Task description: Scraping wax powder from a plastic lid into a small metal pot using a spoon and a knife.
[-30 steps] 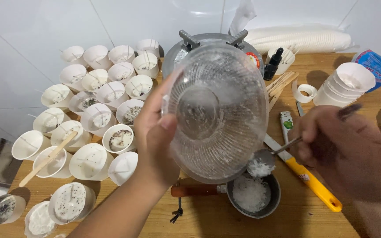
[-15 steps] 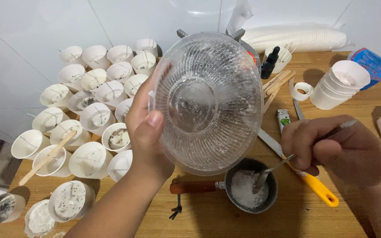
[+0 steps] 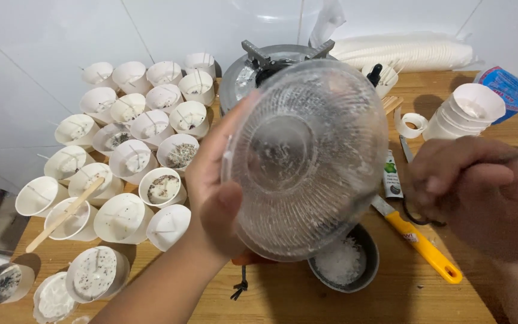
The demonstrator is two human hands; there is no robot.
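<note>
Green-white sachet (image 3: 392,175) lies between glass bowl (image 3: 304,159) and right hand (image 3: 481,192).

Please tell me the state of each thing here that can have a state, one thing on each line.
Glass bowl: tilted on its side, held by left hand.
Small pot: upright, white flakes inside.
Paper cups: upright, several partly filled.
Stacked cups: nested, upright.
Right hand: closed on a thin utensil.
</note>
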